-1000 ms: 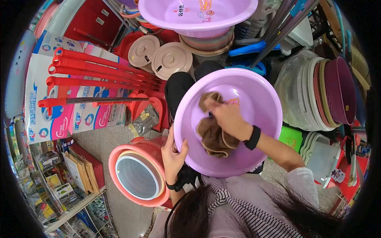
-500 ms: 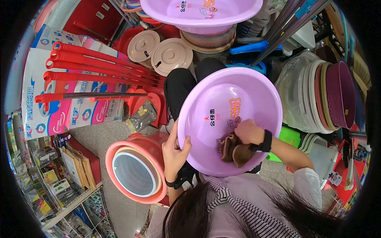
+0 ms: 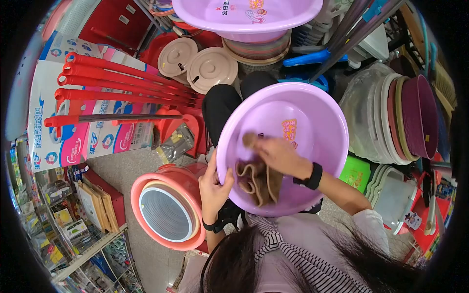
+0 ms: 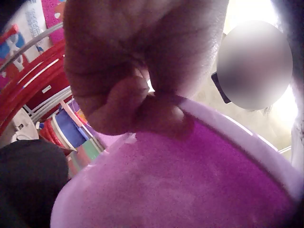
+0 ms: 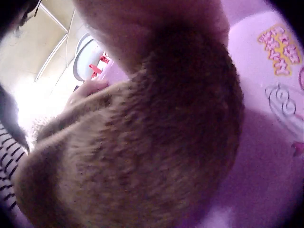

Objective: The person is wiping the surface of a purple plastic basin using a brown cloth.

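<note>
A round purple plastic basin [image 3: 312, 132] rests tilted on the person's lap. At its left rim the left hand [image 3: 215, 188] grips the edge, thumb over the inner side and fingers around the outside; the left wrist view shows this hold on the basin wall [image 4: 156, 185]. Inside the basin, the right hand [image 3: 281, 156] holds a brown towel [image 3: 259, 183], bunched and folded, with one end sticking out past the fingers. Fuzzy pile of the towel [image 5: 156, 142] fills the right wrist view, below the palm. Printed characters [image 3: 289, 129] show on the basin's inner wall.
Another purple basin [image 3: 244, 19] tops a stack ahead. Red-handled poles [image 3: 122, 83] jut out at left, above a pink basin [image 3: 138, 205] with nested baskets. Stacked buckets [image 3: 415, 117] and a green plastic item [image 3: 355, 173] stand at right. Lidded beige bins [image 3: 211, 71] are in front.
The right hand went with the towel to the basin's lower right, then back to the left across its inside. The left hand keeps its hold on the rim.
</note>
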### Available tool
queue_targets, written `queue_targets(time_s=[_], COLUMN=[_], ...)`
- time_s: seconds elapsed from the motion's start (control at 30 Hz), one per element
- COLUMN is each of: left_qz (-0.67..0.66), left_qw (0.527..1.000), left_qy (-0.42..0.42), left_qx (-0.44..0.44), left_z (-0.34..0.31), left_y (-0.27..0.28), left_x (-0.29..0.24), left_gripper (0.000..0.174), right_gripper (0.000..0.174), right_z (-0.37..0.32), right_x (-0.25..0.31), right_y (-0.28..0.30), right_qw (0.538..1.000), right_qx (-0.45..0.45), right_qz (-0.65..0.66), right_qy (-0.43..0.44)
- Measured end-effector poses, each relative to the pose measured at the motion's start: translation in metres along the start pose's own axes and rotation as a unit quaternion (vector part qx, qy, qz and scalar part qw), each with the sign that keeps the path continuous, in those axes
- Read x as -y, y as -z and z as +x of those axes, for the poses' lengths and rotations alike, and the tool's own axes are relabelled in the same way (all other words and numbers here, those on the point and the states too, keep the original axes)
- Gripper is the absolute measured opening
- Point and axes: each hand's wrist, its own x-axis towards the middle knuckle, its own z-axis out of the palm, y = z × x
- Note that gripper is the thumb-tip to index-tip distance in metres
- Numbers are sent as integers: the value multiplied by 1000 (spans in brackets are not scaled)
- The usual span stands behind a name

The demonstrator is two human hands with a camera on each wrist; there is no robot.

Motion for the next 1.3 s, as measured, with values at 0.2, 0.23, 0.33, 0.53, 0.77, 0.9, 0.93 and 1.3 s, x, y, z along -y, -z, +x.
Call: queue_targets(time_s=[0.2,0.23,0.33,0.53,0.77,0.9,0.93,1.3], left_qz=[-46,-49,-30,-66,-56,-35,-41,-53], left_qw=[999,999,1000,997,997,998,998,998], left_qy=[-16,-6,7,23,-32,-35,-39,4], left_qx=[-2,2,9,16,43,40,31,27], left_z=[4,5,6,0,0,3,1,3], left_y=[-5,-4,-1,3,2,4,2,2], left_x=[-2,-2,4,7,7,9,11,3], left_gripper=[58,58,57,57,63,64,64,58], right_gripper=[17,20,22,26,15,16,16,14], right_z=[20,17,7,11,16,4,2,5], right_x=[1,10,27,11,36,53,53,38], right_y=[15,8,-3,17,11,11,14,-5], right_qw=[988,995,992,994,969,976,962,993], right_qx=[-145,-78,99,51,-155,116,202,32], right_qz=[-47,-40,-54,66,194,184,180,3], right_qy=[1,41,49,65,17,27,41,114])
